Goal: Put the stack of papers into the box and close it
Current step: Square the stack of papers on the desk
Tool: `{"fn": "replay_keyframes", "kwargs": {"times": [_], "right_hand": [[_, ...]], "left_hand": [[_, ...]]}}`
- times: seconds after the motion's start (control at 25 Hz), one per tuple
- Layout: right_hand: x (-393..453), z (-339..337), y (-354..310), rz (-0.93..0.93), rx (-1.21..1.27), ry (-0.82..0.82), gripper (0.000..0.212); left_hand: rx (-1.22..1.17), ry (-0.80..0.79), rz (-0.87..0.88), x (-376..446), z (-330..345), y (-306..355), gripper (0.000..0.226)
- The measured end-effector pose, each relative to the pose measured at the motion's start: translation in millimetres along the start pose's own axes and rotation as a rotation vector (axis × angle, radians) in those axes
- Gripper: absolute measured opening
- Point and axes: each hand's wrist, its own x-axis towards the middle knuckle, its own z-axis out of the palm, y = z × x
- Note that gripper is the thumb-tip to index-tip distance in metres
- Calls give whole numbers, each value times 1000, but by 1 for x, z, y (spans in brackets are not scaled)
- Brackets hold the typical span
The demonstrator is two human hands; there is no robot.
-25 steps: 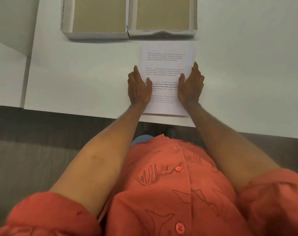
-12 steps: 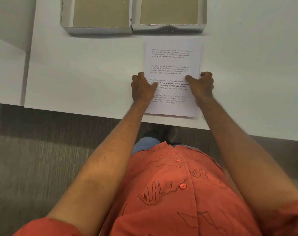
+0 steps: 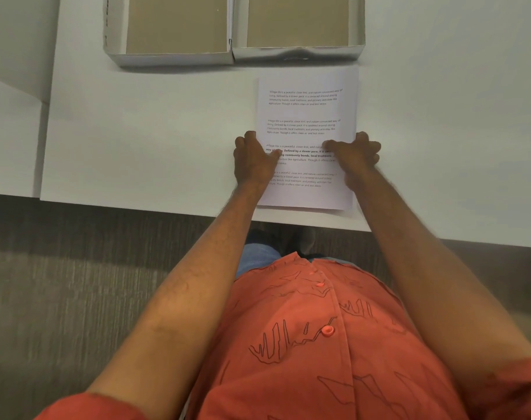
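The person wears a short-sleeved, button-front shirt (image 3: 333,353) in coral-orange fabric. Thin dark line drawings are printed across it: jagged, zigzag outlines near the chest and angular shapes lower down. Round buttons (image 3: 328,330) in matching coral run down the front placket; two are visible, one near the hem and one further up. The sleeves (image 3: 85,409) end above the elbow, leaving both forearms bare. Below the shirt hem, a patch of blue denim trousers (image 3: 259,257) shows. The left hand (image 3: 253,160) and right hand (image 3: 356,153) are bare, with no rings, watch or gloves visible.
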Motion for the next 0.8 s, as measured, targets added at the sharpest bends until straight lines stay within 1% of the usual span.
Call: {"fn": "replay_keyframes", "kwargs": {"times": [0.08, 0.12, 0.16, 0.2, 0.28, 0.32, 0.36, 0.44, 0.48, 0.56, 0.64, 0.68, 0.8], "right_hand": [[-1, -6, -4, 11, 205, -70, 67], [0, -9, -7, 47, 318, -124, 69], [3, -11, -9, 89, 399, -167, 67], [4, -14, -11, 128, 444, -203, 54], [5, -17, -16, 194, 459, -248, 20], [7, -17, -17, 212, 450, -254, 15], [7, -17, -19, 221, 430, -250, 19], [10, -16, -18, 210, 397, -227, 36], [10, -15, -17, 185, 375, -209, 41], [4, -9, -14, 91, 291, -126, 37], [-9, -5, -11, -37, 118, 8, 30], [-18, -3, -10, -102, 30, 61, 30], [-43, 3, -10, -233, -95, 131, 30]], "left_hand": [[-6, -9, 5, 1, -1, -1, 64], [-11, -13, 8, 1, -1, -2, 63], [-14, -17, 11, 2, -2, -2, 63], [-15, -21, 13, 3, -3, -3, 63], [-13, -34, 17, 3, -4, -3, 63], [-13, -42, 19, 3, -6, -2, 64], [-12, -47, 21, 4, -7, -3, 64], [-8, -59, 25, 6, -8, -4, 65], [-7, -64, 29, 6, -9, -4, 65], [-6, -73, 44, 7, -10, -5, 65], [-7, -85, 49, 9, -12, -6, 65], [-7, -90, 51, 10, -13, -7, 65], [-16, -97, 56, 11, -16, -6, 65]]}}
